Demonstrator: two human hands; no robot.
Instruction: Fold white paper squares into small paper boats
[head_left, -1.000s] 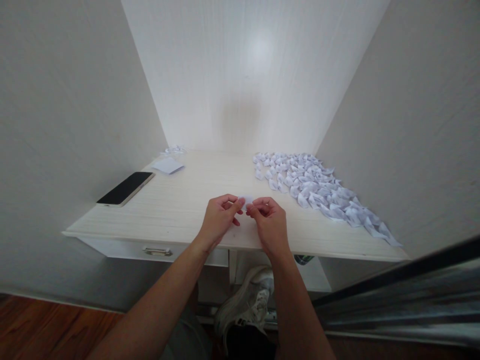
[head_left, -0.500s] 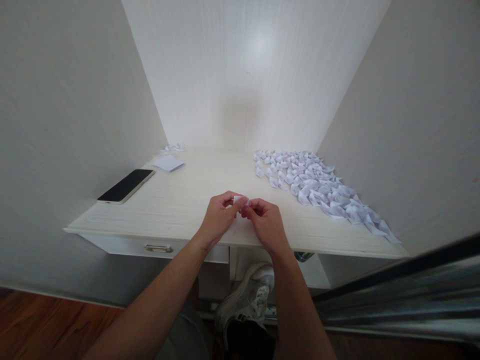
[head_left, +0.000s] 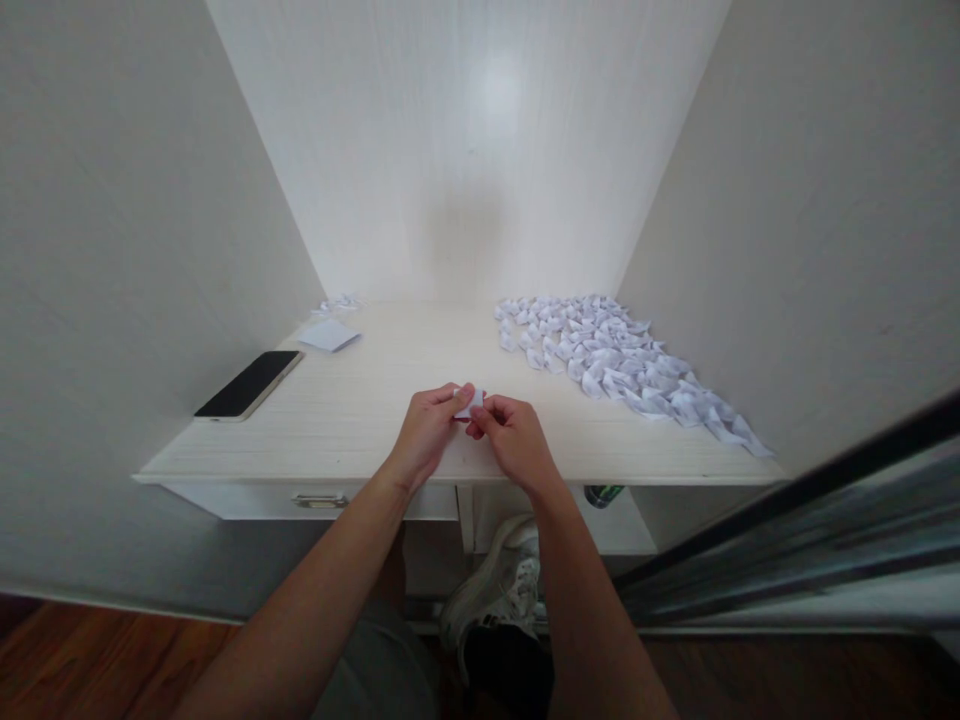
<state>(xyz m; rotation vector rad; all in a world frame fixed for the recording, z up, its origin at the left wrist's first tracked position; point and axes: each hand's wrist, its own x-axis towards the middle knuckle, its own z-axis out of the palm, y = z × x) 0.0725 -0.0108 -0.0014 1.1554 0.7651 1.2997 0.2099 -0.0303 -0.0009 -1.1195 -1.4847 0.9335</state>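
Note:
Between my two hands is a small folded piece of white paper (head_left: 471,403), held just above the front part of the white desk (head_left: 390,370). My left hand (head_left: 433,425) pinches its left side, thumb on top. On the other side, my right hand (head_left: 510,428) grips the right edge between thumb and fingers. The curled fingers hide the paper's underside. To the right spreads a large heap of folded white paper pieces (head_left: 600,345). A flat stack of white paper (head_left: 328,335) lies at the back left.
A black-screened phone (head_left: 250,385) lies near the desk's left edge. White paper scraps (head_left: 341,302) sit in the back left corner. Below are a drawer handle (head_left: 320,501), a dark green can (head_left: 602,495) on a shelf and a white shoe (head_left: 495,590). Walls enclose three sides.
My left thumb has shifted up, so more of the paper shows between my hands. The right thumb now lies across its lower right corner. The camera view has turned slightly.

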